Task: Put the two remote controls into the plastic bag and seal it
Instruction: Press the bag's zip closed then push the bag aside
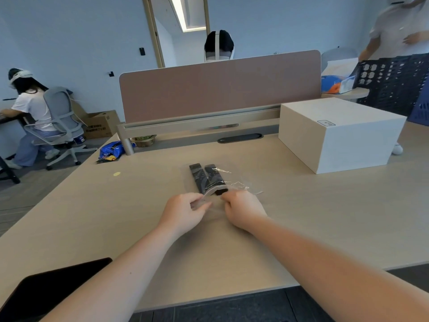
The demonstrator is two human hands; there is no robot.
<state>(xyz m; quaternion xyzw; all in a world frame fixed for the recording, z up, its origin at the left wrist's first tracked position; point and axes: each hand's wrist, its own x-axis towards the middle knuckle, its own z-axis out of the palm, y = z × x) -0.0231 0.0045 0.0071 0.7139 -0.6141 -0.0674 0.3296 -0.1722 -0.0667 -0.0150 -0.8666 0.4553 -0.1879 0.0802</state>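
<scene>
Head view looks down on a pale wooden counter (144, 219) where a clear plastic bag (228, 185) lies flat, its open mouth toward the person. Two black remote controls (204, 178) sit side by side inside the bag, long axes running away from the person; the near end of the right one shows at the mouth, just beyond the knuckles.

Left hand (185, 211) is closed in a pinch grip on the left side of the bag's near edge, thumb and fingers pressed onto the film. Right hand (243, 209) is curled into a closed grip on the right side of the same edge, fingers folded down over the plastic. Between the two hands a strip of the bag's flap stretches across the counter. The mouth above it still arches open over the remotes, so the bag is not sealed.

A white box (336, 133) stands on the counter to the right, well apart from the bag. A blue snack packet (113, 151) lies at the far left by the foot of a brown desk divider (220, 87). A dark flat tablet (46, 289) rests at the near left corner. A small yellow spot (116, 174) marks the counter left of the bag.
</scene>
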